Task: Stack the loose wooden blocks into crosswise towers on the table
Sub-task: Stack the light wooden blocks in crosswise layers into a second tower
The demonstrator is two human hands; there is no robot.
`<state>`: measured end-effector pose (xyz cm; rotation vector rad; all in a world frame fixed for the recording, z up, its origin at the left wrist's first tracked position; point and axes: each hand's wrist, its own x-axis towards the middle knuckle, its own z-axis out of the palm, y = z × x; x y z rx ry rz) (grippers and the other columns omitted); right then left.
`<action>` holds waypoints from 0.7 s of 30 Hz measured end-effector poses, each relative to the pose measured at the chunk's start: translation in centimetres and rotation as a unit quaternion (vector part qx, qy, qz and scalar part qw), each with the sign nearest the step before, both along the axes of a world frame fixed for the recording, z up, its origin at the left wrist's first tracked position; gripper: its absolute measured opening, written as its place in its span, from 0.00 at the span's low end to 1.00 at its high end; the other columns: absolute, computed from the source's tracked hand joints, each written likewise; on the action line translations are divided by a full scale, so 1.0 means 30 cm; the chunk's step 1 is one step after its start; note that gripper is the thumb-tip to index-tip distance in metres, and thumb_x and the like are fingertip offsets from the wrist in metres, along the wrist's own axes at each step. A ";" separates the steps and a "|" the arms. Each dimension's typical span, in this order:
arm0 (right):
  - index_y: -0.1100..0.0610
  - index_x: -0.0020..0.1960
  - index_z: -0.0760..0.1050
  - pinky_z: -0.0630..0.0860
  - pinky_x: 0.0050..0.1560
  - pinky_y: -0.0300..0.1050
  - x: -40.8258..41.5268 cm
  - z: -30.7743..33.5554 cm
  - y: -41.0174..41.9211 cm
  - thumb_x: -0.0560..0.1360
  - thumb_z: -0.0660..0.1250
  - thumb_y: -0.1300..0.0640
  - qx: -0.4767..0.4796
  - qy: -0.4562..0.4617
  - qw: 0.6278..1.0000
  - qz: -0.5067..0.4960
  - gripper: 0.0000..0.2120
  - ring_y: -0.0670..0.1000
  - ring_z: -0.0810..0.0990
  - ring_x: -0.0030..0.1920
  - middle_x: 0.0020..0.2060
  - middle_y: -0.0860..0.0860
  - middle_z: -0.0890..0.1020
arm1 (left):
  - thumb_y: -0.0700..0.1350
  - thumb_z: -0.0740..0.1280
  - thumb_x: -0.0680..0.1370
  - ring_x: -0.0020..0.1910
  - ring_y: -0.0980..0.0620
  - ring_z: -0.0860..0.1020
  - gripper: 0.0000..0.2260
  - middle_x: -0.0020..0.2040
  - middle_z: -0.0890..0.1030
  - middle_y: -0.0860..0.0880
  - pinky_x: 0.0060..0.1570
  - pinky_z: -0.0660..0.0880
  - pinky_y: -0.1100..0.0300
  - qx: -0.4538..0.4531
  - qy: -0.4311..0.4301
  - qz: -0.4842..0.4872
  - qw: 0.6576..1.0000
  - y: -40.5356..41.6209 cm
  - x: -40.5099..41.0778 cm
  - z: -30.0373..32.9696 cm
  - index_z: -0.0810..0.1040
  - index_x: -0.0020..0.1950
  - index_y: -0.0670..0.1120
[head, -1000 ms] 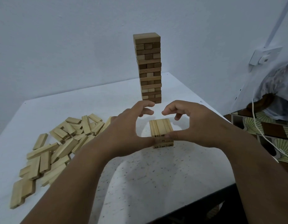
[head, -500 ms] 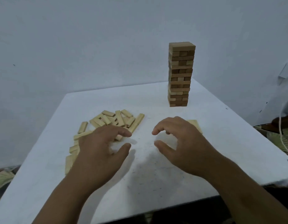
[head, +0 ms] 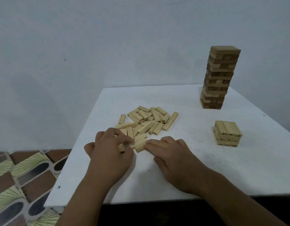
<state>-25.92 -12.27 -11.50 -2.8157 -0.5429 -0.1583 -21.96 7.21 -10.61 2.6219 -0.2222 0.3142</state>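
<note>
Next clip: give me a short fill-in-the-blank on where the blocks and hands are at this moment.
1. The tall tower stands at the table's far ______ corner.
2. The short stack stands ______ to the camera than the tall tower.
3. Both the left hand and the right hand are at the near edge of the loose ______.
4. The table top is ______ in colour.

Missing words: right; nearer; blocks; white

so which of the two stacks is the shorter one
The short stack at the table's right edge, nearer the person, only a few layers high; the tall tower behind it has many more.
</note>
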 end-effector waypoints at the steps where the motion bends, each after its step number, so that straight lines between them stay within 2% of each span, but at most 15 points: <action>1: 0.44 0.76 0.60 0.59 0.66 0.49 0.002 -0.006 0.006 0.83 0.53 0.53 0.000 -0.003 1.000 -0.002 0.21 0.46 0.61 0.71 0.75 0.39 0.62 | 0.48 0.68 0.74 0.55 0.63 0.61 0.09 0.52 0.71 0.64 0.45 0.51 0.58 0.001 -0.002 -0.001 1.000 0.003 0.001 -0.006 0.82 0.47 0.64; 4: 0.43 0.74 0.63 0.61 0.63 0.48 0.005 -0.020 -0.004 0.81 0.51 0.50 -0.004 -0.026 1.000 -0.017 0.21 0.46 0.64 0.68 0.71 0.39 0.66 | 0.50 0.68 0.74 0.56 0.64 0.59 0.10 0.54 0.71 0.65 0.45 0.49 0.58 0.007 -0.004 -0.004 1.000 0.002 0.001 -0.019 0.82 0.49 0.66; 6: 0.43 0.69 0.69 0.63 0.59 0.49 0.006 -0.023 -0.031 0.79 0.53 0.50 0.001 -0.041 0.998 -0.037 0.20 0.46 0.68 0.62 0.64 0.40 0.72 | 0.50 0.68 0.74 0.57 0.63 0.60 0.10 0.54 0.70 0.65 0.47 0.50 0.58 0.010 -0.004 -0.010 1.000 -0.008 0.004 -0.030 0.82 0.48 0.67; 10: 0.44 0.56 0.80 0.67 0.50 0.49 0.002 -0.028 -0.107 0.78 0.61 0.50 0.026 -0.079 0.993 -0.087 0.11 0.45 0.72 0.50 0.48 0.40 0.77 | 0.52 0.65 0.72 0.58 0.63 0.62 0.09 0.53 0.71 0.64 0.48 0.50 0.57 0.003 -0.014 -0.032 0.999 -0.031 0.005 -0.037 0.82 0.42 0.66; 14: 0.48 0.47 0.83 0.72 0.43 0.49 -0.016 -0.025 -0.155 0.73 0.67 0.47 0.043 -0.105 0.983 -0.141 0.09 0.46 0.75 0.43 0.41 0.42 0.81 | 0.52 0.66 0.76 0.58 0.64 0.66 0.06 0.50 0.76 0.66 0.47 0.50 0.56 0.031 0.002 -0.066 0.997 -0.080 -0.017 -0.030 0.82 0.46 0.62; 18: 0.48 0.49 0.83 0.75 0.45 0.49 -0.044 -0.012 -0.172 0.72 0.70 0.42 0.084 -0.089 0.980 -0.160 0.11 0.45 0.76 0.41 0.39 0.41 0.82 | 0.59 0.63 0.79 0.55 0.62 0.68 0.08 0.49 0.79 0.64 0.46 0.50 0.59 0.029 0.016 -0.114 0.993 -0.144 -0.038 -0.019 0.81 0.53 0.63; 19: 0.47 0.49 0.83 0.75 0.46 0.49 -0.047 -0.011 -0.169 0.72 0.69 0.41 0.091 -0.084 0.979 -0.160 0.12 0.45 0.76 0.42 0.39 0.40 0.82 | 0.59 0.61 0.79 0.55 0.61 0.69 0.09 0.48 0.79 0.64 0.48 0.52 0.59 0.022 0.017 -0.128 0.991 -0.150 -0.035 -0.025 0.81 0.52 0.62; 21: 0.47 0.47 0.83 0.74 0.48 0.49 -0.052 -0.009 -0.166 0.73 0.64 0.38 0.101 -0.075 0.980 -0.153 0.15 0.45 0.76 0.44 0.41 0.40 0.83 | 0.58 0.58 0.79 0.53 0.58 0.71 0.13 0.46 0.80 0.62 0.56 0.60 0.53 -0.002 0.016 -0.168 0.986 -0.161 -0.027 -0.037 0.82 0.48 0.59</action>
